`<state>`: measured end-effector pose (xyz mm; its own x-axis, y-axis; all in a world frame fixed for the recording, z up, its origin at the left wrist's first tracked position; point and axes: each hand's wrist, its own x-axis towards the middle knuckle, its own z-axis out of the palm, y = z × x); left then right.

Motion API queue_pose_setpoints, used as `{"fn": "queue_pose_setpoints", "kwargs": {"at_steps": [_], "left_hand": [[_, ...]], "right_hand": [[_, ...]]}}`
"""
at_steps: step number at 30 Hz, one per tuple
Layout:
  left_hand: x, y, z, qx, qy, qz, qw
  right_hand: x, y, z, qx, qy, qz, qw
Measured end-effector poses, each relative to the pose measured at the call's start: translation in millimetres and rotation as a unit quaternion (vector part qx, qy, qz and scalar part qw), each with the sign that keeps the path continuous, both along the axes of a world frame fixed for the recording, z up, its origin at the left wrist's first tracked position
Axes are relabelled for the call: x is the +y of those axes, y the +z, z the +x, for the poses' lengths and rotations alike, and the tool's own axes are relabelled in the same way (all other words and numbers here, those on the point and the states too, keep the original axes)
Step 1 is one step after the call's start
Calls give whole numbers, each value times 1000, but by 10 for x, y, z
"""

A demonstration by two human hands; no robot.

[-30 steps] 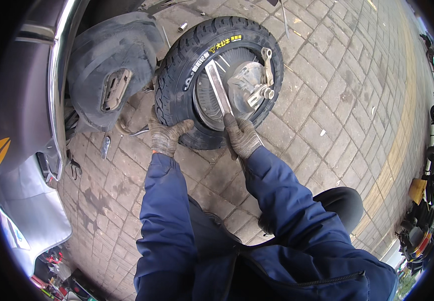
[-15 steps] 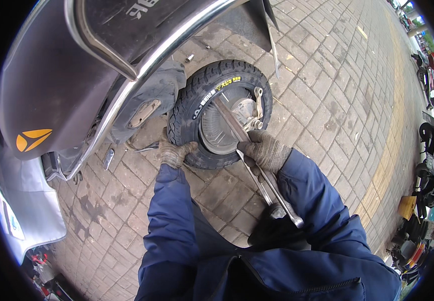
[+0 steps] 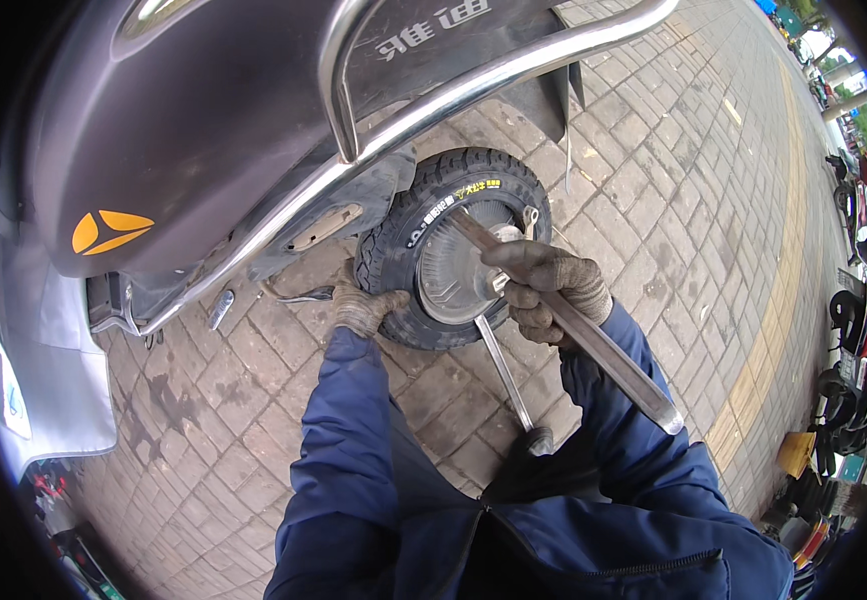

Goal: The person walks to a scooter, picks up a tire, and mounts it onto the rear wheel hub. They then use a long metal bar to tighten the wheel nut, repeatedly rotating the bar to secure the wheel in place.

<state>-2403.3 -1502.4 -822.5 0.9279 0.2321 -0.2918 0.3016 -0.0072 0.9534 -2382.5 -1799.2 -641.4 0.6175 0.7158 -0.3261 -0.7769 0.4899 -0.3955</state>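
My gloved right hand (image 3: 558, 285) is wrapped round a long flat metal tyre lever (image 3: 618, 365). Its far tip reaches the inner edge of a black tyre (image 3: 383, 235) fitted round a grey finned wheel hub (image 3: 448, 275). Against the near side of the rim stands a second metal lever (image 3: 503, 370), its lower end by a dark shoe (image 3: 538, 440). My gloved left hand (image 3: 361, 308) grips the tyre's lower left edge, thumb on the sidewall and fingers hidden behind the tread. A small metal arm (image 3: 530, 218) sticks out near the axle.
A dark scooter body (image 3: 203, 150) with a chrome guard bar (image 3: 433, 105) overhangs the wheel at upper left. A curved metal tool (image 3: 303, 295) and a small silver piece (image 3: 220, 310) lie on the brick paving (image 3: 653, 250). Parked scooters (image 3: 858, 340) line the far right.
My right hand has risen, and its lever's near end has swung right, away from the second lever. My left hand keeps its hold on the tyre. The view has shifted slightly.
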Motion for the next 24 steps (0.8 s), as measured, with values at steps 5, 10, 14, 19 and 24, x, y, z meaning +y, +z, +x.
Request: {"fn": "queue_pose_setpoints", "kwargs": {"at_steps": [5,10,14,19,24], "left_hand": [[-5,73,-19,-27,-1,47,999],[7,71,-46,3,-3,218,976],[32,-67,-31,-9,-4,183,983],[10,-61,37,39,22,178,983],[-53,178,25,63,11,176,982]], "right_hand": [[95,-210,69,-33,16,182,983],[107,-207,153,-11,-18,126,992],[148,-79,225,-27,-8,117,993],[422,179,415,-30,-42,-26,998],[734,420,681,-73,-46,-174,981]]}}
